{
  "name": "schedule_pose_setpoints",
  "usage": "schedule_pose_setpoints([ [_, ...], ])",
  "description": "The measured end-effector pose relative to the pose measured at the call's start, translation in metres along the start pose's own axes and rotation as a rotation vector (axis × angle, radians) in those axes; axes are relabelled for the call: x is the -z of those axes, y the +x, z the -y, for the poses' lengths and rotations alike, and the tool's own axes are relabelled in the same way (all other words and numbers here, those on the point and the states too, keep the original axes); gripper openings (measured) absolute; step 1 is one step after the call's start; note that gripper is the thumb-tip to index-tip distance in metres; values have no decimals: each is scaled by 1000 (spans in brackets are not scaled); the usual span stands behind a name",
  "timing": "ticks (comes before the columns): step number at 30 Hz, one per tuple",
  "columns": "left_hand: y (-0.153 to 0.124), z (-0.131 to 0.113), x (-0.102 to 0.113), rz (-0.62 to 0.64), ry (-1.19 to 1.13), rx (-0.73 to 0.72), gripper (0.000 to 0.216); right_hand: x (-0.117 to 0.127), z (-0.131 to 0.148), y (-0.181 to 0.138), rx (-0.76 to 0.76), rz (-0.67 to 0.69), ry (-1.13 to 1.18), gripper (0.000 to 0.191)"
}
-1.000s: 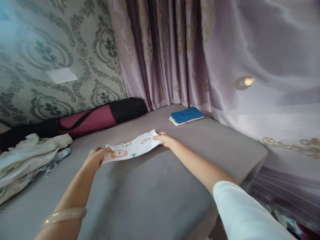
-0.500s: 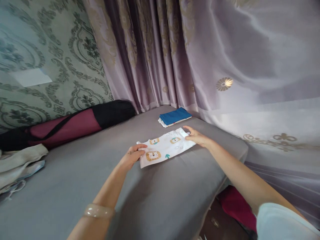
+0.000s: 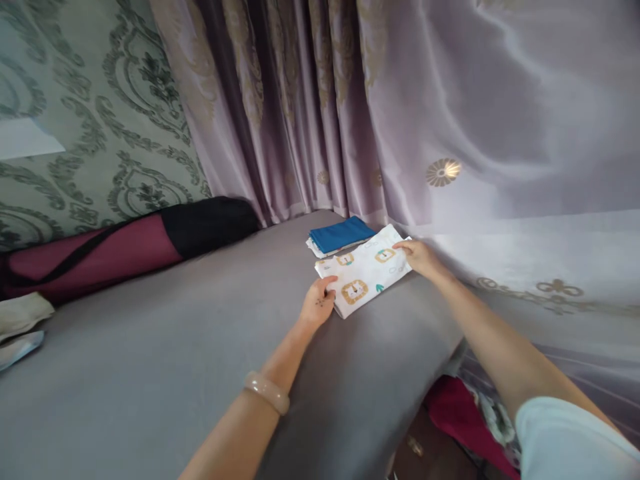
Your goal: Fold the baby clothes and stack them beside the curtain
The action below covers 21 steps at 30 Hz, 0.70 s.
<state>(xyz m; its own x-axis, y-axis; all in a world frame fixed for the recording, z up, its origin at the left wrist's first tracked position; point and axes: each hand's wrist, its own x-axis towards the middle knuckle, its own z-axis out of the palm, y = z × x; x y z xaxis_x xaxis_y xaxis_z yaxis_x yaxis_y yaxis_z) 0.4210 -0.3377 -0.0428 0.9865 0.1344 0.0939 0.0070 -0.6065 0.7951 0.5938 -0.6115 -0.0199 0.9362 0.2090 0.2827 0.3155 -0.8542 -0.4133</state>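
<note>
A folded white cloth (image 3: pixel 370 273) printed with yellow lion faces and green leaves is stretched between my two hands. It looks like a small garment, though its exact kind does not show. My left hand (image 3: pixel 319 303) pinches its left end, thumb on top and the other fingers partly beneath. At the right end, my right hand (image 3: pixel 419 257) grips the edge the same way. Just behind the cloth lies a small pile with a folded blue cloth (image 3: pixel 343 233) on top and a white printed piece (image 3: pixel 316 249) under it.
The grey-sheeted bed (image 3: pixel 200 347) runs beneath everything. A long maroon and black bag (image 3: pixel 135 250) lies along the patterned wall. Crumpled light cloth (image 3: pixel 23 317) sits at the left. Purple curtains (image 3: pixel 310 133) hang behind; a crimson item (image 3: pixel 460 420) is below the bed's right edge.
Both hands have carried the white lion-print cloth right and away from me, closer to the blue pile, and it is tilted more. The view has turned slightly right.
</note>
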Motion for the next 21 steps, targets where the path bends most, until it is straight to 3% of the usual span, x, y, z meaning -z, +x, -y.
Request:
schedule_pose_setpoints([
  [3,0,-2,-9,-4,240,-1,45,-12,-7,-4,25,41,-184,42],
  [7,-2,1,-10,38,309,6,47,-21,-10,-10,44,142,-317,48],
  [17,-5,0,-20,77,422,-105,58,-19,-1,6,20,21,-416,50],
  [21,-5,-3,-24,58,480,-115,56,-18,-1,10,-14,52,-403,48],
])
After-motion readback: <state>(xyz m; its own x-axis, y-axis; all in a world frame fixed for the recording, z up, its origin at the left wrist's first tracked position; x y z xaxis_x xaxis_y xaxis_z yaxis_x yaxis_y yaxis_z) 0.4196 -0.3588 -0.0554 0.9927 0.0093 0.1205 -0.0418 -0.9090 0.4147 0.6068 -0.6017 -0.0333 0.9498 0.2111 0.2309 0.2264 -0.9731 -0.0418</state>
